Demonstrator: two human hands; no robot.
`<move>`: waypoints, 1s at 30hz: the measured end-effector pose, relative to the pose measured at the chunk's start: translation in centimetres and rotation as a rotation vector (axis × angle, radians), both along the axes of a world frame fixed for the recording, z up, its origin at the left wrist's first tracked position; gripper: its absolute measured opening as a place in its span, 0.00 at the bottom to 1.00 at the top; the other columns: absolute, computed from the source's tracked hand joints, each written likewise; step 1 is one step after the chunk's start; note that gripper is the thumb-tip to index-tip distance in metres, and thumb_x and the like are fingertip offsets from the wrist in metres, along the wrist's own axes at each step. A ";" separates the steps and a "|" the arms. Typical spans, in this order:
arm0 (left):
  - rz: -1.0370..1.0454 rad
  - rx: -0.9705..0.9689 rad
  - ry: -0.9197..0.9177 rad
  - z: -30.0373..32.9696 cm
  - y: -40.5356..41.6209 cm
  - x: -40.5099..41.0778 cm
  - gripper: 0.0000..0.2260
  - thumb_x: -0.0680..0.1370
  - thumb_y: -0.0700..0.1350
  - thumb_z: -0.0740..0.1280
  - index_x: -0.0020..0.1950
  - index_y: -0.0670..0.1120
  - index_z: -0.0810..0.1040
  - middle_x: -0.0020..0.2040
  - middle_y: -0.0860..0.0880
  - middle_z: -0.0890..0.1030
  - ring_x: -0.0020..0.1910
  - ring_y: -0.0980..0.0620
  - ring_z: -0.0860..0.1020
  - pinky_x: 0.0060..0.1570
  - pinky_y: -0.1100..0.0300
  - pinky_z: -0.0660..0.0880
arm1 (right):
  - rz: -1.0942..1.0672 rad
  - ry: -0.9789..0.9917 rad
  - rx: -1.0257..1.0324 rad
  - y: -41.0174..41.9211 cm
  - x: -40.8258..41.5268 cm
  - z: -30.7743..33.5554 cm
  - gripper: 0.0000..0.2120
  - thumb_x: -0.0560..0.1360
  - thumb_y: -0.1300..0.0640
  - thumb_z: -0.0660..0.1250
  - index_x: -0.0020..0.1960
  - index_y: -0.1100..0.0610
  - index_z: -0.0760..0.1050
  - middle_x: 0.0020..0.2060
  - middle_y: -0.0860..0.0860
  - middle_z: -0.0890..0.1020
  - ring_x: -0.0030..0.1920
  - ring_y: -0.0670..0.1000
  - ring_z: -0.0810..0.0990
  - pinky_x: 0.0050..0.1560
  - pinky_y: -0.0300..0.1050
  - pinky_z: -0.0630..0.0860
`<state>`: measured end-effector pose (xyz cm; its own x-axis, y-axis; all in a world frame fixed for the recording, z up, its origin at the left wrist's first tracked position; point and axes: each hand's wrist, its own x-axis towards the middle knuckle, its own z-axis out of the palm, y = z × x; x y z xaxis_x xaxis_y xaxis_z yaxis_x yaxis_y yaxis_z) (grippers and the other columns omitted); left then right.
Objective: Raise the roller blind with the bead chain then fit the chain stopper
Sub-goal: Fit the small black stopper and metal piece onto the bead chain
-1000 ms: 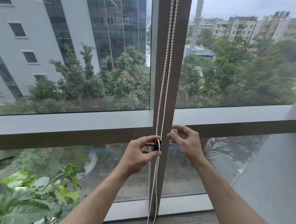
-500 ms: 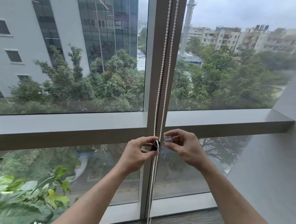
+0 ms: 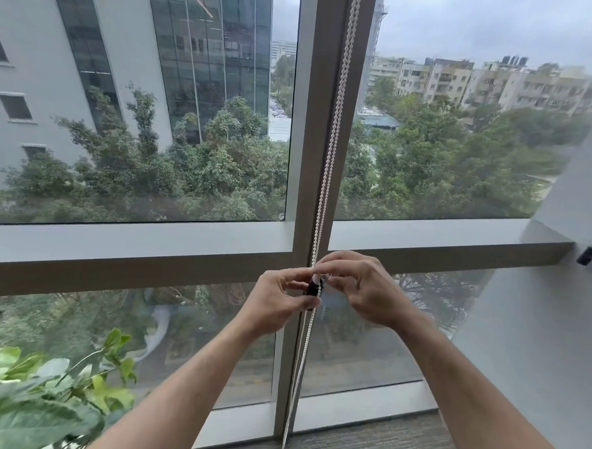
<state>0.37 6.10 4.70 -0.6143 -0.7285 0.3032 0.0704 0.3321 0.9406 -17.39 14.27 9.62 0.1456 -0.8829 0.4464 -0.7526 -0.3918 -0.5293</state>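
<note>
A white bead chain [image 3: 331, 150] hangs as two strands down the brown window mullion [image 3: 320, 88] to the floor. A small black chain stopper [image 3: 314, 288] sits on the chain at the height of the lower window rail. My left hand [image 3: 277, 300] pinches the stopper between thumb and forefinger. My right hand [image 3: 360, 286] is against the stopper from the right, its fingertips closed on a small clear piece at the stopper's top. The roller blind itself is out of view above.
A leafy green plant [image 3: 38, 403] fills the lower left corner. A grey wall [image 3: 557, 324] with a small black fitting [image 3: 589, 253] stands on the right. Grey carpet [image 3: 362, 444] meets the window frame at the bottom.
My right hand has moved left from beside the chain until its fingertips meet the stopper. My left hand has kept its grip on the stopper. The view has shifted a little to the right.
</note>
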 end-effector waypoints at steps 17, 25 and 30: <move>-0.177 0.267 0.010 0.6 -0.7 0.6 0.12 0.70 0.32 0.75 0.53 0.39 0.83 0.44 0.40 0.85 0.41 0.45 0.84 0.41 0.54 0.82 | 0.026 0.038 0.129 -1.0 0.4 1.9 0.12 0.74 0.67 0.70 0.52 0.53 0.83 0.45 0.46 0.85 0.48 0.44 0.83 0.51 0.40 0.80; -0.160 0.294 0.020 0.9 -0.3 0.5 0.12 0.70 0.28 0.74 0.52 0.34 0.82 0.40 0.42 0.82 0.37 0.48 0.82 0.37 0.56 0.81 | 0.058 0.043 0.164 -1.1 0.4 1.8 0.17 0.74 0.73 0.67 0.55 0.56 0.84 0.48 0.51 0.83 0.51 0.46 0.82 0.52 0.37 0.80; -0.126 0.306 0.026 0.8 0.0 0.2 0.12 0.70 0.27 0.73 0.51 0.38 0.83 0.39 0.45 0.83 0.35 0.49 0.82 0.36 0.57 0.81 | 0.035 0.053 0.123 -1.2 0.5 1.4 0.17 0.73 0.74 0.68 0.54 0.57 0.84 0.47 0.50 0.84 0.48 0.39 0.81 0.48 0.27 0.74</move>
